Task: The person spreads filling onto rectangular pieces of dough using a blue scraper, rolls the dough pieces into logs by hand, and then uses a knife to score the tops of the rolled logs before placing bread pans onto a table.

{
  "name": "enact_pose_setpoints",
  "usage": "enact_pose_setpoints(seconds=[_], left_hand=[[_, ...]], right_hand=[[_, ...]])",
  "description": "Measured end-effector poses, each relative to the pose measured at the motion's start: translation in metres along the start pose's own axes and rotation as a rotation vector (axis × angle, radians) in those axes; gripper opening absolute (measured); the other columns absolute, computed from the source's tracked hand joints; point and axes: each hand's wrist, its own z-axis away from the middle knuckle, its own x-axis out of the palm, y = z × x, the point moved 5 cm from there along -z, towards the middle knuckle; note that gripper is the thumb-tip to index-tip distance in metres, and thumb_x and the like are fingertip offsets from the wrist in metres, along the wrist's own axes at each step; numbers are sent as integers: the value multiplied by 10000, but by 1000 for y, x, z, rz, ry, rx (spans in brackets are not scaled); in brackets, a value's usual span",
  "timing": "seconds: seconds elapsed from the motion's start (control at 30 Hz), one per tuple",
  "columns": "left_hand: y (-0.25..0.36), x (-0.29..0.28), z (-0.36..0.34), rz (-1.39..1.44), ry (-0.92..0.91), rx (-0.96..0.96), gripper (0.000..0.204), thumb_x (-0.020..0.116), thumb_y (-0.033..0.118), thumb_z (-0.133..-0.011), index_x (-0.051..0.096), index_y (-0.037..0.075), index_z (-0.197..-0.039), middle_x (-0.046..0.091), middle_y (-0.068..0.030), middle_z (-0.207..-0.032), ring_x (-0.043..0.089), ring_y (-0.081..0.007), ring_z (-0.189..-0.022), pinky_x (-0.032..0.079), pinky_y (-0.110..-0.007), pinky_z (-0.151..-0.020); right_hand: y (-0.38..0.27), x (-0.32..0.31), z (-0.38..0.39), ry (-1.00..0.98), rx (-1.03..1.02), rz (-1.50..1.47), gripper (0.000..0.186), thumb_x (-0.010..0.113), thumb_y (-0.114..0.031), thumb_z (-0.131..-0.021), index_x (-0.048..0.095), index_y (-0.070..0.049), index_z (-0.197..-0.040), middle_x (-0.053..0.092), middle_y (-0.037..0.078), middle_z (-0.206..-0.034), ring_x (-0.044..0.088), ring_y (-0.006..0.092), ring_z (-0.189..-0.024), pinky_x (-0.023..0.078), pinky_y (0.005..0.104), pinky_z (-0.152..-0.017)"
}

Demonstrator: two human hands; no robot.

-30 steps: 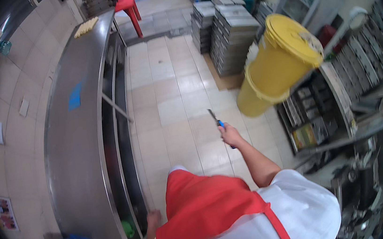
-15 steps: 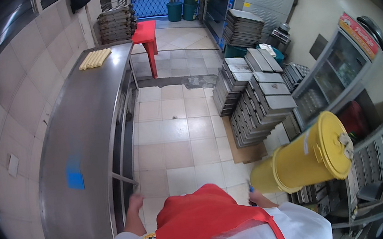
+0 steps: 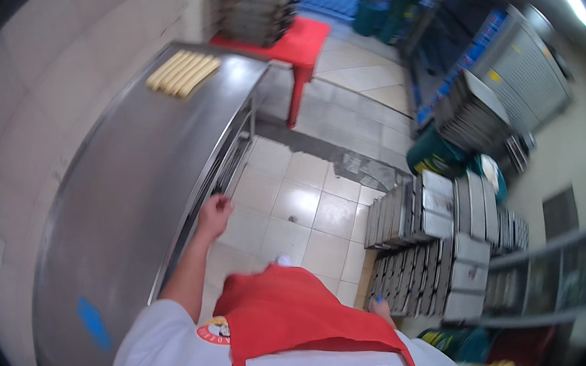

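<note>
My left hand [image 3: 216, 215] swings beside the long edge of the steel table [image 3: 103, 197], fingers loosely curled and no object showing in them. At my right side, my right hand [image 3: 379, 307] is closed on a small blue object [image 3: 380, 298]; its kind is too small and blurred to tell, and my apron and sleeve partly hide that arm. Several pale dough sticks [image 3: 183, 72] lie side by side in a row at the table's far end, out of reach of both hands. A blue flat piece [image 3: 93, 323] rests on the table's near part, to my left.
A red table [image 3: 302, 41] bearing stacked metal pans [image 3: 255, 10] stands past the steel table. Piled lidded metal pans [image 3: 426, 269] rise along the right, before a glass-door fridge [image 3: 546, 280]. Tiled floor [image 3: 295, 197] runs between. Green bins [image 3: 438, 152] stand further back.
My view has turned and moved forward, bringing the dough sticks and red table nearer. My left hand has swung forward and up. The yellow barrels have slid almost out of sight.
</note>
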Motion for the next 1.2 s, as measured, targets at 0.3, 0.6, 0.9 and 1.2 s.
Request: enact_pose_setpoints(seconds=[0.3, 0.6, 0.9, 1.2], left_hand=[[-49, -71, -209, 247, 487, -209, 278, 777, 200, -1017, 745, 20, -1227, 787, -76, -1069, 723, -158, -983, 572, -318, -896], [-113, -81, -432, 137, 760, -333, 385, 802, 107, -988, 683, 18, -1343, 647, -169, -1366, 710, -254, -1123, 596, -386, -969], [-142, -68, -448, 176, 1142, -318, 173, 775, 43, -995, 750, -23, -1153, 746, -124, -1083, 728, -224, -940, 602, -365, -853], [-83, -93, -434, 108, 1178, -469, 289, 844, 197, -953, 791, 5, -1163, 786, -156, -1109, 796, -256, -975, 631, -365, -897]], right_hand=[[-708, 260, 151, -389, -1323, 389, 252, 572, -221, -1124, 592, -9, -1259, 781, 178, -1015, 803, 263, -785, 617, 389, -691], [-885, 439, 231, -746, -1607, 750, 158, 613, -154, -1071, 553, -32, -1152, 675, 222, -948, 680, 456, -884, 536, 531, -788], [-958, 525, 168, -988, -1374, 980, 187, 611, -181, -1095, 556, -28, -1188, 748, 219, -934, 776, 383, -848, 584, 512, -750], [-963, 660, 266, -1278, -2032, 1206, 662, 592, -120, -1067, 373, -226, -1682, 733, 258, -1115, 734, 464, -922, 601, 544, -795]])
